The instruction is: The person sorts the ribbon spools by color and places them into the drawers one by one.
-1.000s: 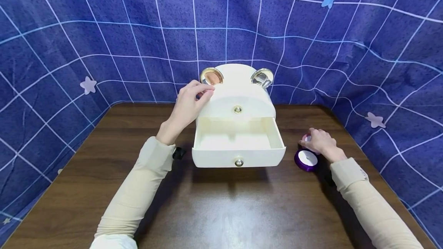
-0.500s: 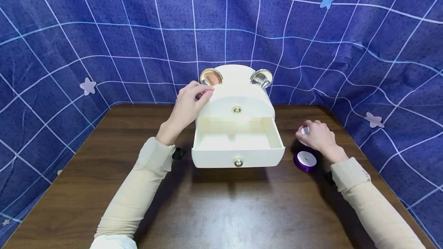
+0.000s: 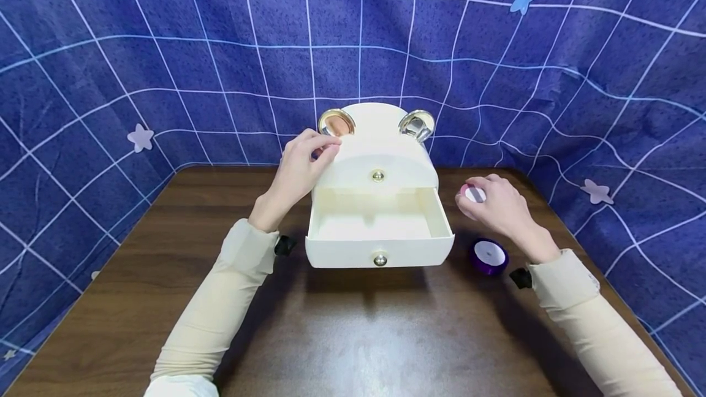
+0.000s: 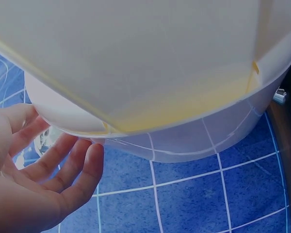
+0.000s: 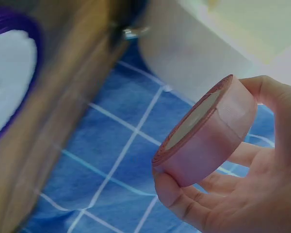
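Observation:
A white drawer box [image 3: 380,164] with two round ear-shaped mirrors stands at the back of the table, its lower drawer [image 3: 380,253] pulled out with a bare inside. At its upper left side is my left hand [image 3: 306,161], the relaxed fingertips touching the edge. The left wrist view shows these fingers [image 4: 89,165] right at the rim of the white box [image 4: 136,63]. My right hand [image 3: 499,207] pinches a pink ribbon roll [image 5: 208,133] between thumb and fingers, above the table right of the box. A purple ribbon roll [image 3: 489,256] lies flat below that hand.
The brown wooden table [image 3: 364,329] reaches back to a blue grid-patterned cloth [image 3: 231,66] with stars, which hangs behind and at both sides. Gold knobs sit on the upper front [image 3: 377,175] and the drawer front. The pulled-out drawer juts toward the front of the table.
My right hand has picked up the pink ribbon roll and carried it up and left, away from the purple roll. My left hand has stayed at the box.

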{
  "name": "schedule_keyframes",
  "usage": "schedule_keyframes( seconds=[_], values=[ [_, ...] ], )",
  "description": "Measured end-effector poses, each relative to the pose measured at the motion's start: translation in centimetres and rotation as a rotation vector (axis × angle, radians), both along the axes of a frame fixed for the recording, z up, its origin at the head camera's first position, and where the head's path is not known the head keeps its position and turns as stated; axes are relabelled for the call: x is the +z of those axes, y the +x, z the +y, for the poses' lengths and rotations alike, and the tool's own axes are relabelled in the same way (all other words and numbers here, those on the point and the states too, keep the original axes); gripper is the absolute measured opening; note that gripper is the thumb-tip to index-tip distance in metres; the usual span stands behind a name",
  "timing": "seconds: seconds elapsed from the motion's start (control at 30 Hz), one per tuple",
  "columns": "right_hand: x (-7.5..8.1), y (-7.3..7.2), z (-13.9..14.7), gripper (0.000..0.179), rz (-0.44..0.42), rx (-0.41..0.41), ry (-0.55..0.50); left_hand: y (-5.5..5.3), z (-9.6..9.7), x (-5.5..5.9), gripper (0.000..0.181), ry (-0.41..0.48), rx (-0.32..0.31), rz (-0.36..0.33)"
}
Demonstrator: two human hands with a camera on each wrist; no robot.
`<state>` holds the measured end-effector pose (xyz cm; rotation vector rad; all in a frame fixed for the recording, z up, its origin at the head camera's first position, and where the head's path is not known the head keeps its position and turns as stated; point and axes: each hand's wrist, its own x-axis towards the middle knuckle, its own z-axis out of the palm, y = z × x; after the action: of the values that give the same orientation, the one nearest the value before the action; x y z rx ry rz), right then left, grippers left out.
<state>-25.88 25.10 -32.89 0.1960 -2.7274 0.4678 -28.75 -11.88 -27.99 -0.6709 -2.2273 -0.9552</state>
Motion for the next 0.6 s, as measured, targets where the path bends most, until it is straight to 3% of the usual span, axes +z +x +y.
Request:
schedule_keyframes(
  seconds=[0.33,0.6],
  values=[
    [3.2,2.2,-3.0,0.04,0.085,0.095,-0.043,0.0,0.0,-0.1,0.019,0.008,-0.01,0.001],
    [4.4,3.2,-5.2,0.035,0.156,0.206,-0.061,-0.1,0.0,0.0,0.019,0.008,-0.01,0.012]
  ],
)
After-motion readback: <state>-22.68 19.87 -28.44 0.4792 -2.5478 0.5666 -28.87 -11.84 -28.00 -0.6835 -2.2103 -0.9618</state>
